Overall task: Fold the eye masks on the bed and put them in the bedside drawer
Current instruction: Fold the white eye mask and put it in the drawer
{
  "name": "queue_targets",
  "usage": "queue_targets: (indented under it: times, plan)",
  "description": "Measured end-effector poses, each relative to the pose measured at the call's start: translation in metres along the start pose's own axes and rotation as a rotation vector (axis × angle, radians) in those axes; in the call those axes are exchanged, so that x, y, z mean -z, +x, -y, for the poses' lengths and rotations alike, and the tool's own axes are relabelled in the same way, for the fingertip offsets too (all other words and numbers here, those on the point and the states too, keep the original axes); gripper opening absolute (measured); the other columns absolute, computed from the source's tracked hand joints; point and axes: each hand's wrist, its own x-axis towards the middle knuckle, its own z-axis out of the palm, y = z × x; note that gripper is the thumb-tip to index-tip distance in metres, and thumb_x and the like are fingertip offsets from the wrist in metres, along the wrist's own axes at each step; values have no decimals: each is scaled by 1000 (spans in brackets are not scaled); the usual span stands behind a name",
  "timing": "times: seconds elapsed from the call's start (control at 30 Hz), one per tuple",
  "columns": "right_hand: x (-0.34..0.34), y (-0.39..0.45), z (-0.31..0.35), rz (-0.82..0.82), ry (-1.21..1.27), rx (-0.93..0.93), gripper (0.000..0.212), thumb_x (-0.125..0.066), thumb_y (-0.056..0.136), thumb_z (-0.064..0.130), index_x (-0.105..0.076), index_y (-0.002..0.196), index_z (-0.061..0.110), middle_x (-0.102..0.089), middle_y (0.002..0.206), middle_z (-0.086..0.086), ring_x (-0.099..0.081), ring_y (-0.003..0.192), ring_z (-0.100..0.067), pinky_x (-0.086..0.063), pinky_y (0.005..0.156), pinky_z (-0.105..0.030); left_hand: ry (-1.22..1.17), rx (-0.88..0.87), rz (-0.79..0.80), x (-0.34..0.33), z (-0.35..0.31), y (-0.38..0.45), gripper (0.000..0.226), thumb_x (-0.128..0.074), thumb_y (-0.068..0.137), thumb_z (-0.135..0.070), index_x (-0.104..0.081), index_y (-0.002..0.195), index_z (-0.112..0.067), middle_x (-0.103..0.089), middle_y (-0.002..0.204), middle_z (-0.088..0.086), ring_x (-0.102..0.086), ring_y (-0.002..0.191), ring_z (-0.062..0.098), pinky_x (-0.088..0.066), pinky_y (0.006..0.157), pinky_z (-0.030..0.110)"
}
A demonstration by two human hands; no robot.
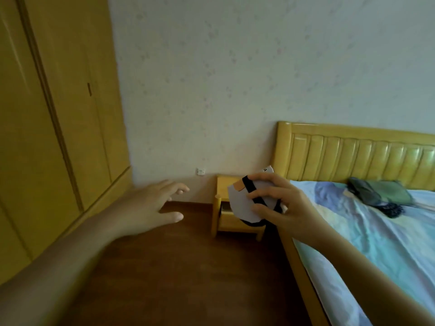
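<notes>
While my right hand (280, 203) grips the folded eye mask (244, 203) ready for stowing, I reach my spread, empty left hand (150, 205) toward the slightly open drawer (227, 214).

Dim, soft daylight — edges bowed, slight blur throughout

We see bare floor (179, 267) open toward the nightstand (231, 203) at one o'clock; its drawer (226, 209) stands ajar, bed frame (296, 262) crowding its right.

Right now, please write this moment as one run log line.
right hand: grips folded eye mask | left hand: open, empty, stretched forward | bedside drawer: partly open | step: carrying
</notes>
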Motion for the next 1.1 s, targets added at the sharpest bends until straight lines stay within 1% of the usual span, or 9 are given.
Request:
queue_targets:
  times: [0.1, 0.2, 0.27, 0.33, 0.5, 0.63, 0.77, 0.97, 1.1]
  plan:
    - [13, 26, -57, 4, 7, -27, 18, -64, 83, 29, -67, 101, 31, -45, 134, 14, -41, 127, -4, -52, 85, -19, -29, -26, 9, -18, 0, 67, 51, -54, 86, -55, -28, 130, -52, -35, 128, -33, -41, 107, -14, -33, 70, 11]
    - [25, 59, -111, 25, 6, -29, 18, -67, 86, 21, -67, 102, 29, -46, 134, 14, -41, 124, 0, -49, 84, -14, -60, -22, 28, -28, 2, 132, 52, -54, 87, -54, -28, 131, -51, -34, 127, -33, -41, 109, -13, -36, 73, 12]
    - [34, 83, -145, 32, 9, -15, 19, -68, 86, 19, -68, 103, 27, -46, 134, 12, -42, 125, 1, -47, 84, -10, -65, -23, 14, -35, 5, 173, 52, -54, 86, -55, -28, 131, -52, -34, 131, -34, -42, 111, -12, -40, 79, 18]
    - [41, 105, -176, 22, 19, -20, 19, -68, 85, 20, -68, 103, 26, -47, 134, 10, -42, 127, -3, -49, 85, -12, -75, -21, 19, -41, 8, 211, 51, -54, 86, -56, -28, 130, -52, -34, 131, -35, -43, 111, -13, -41, 81, 20]
    - [44, 151, -252, 43, 57, -57, 18, -67, 86, 21, -68, 102, 28, -47, 134, 11, -42, 127, -5, -53, 83, -17, -125, -32, 67, -65, 23, 298, 51, -55, 86, -54, -29, 130, -52, -34, 125, -36, -43, 110, -13, -35, 74, 10]
    - [37, 192, -317, 62, 12, -84, 18, -64, 84, 28, -67, 102, 30, -47, 133, 12, -42, 125, -3, -51, 85, -14, -139, -31, 91, -89, 47, 368, 51, -55, 85, -56, -28, 128, -55, -34, 121, -38, -44, 111, -13, -41, 80, 18]
    - [27, 236, -380, 72, -1, -146, 20, -67, 86, 18, -67, 102, 29, -47, 132, 13, -41, 124, 0, -47, 85, -10, -170, -42, 157, -119, 73, 449, 52, -56, 85, -54, -28, 129, -54, -33, 125, -36, -43, 112, -11, -46, 91, 28]
    - [15, 293, -464, 127, 18, -264, 19, -66, 87, 17, -67, 101, 28, -47, 132, 13, -41, 122, 1, -53, 85, -18, -231, -55, 288, -156, 102, 568, 49, -55, 88, -48, -32, 132, -46, -42, 123, -29, -47, 111, -6, -45, 85, 25]
    - [8, 320, -518, 163, 29, -311, 18, -66, 87, 15, -69, 101, 25, -48, 130, 15, -41, 120, 5, -49, 85, -11, -300, -55, 363, -184, 114, 632, 49, -51, 88, -55, -35, 133, -43, -48, 126, -24, -51, 110, -3, -49, 90, 32]
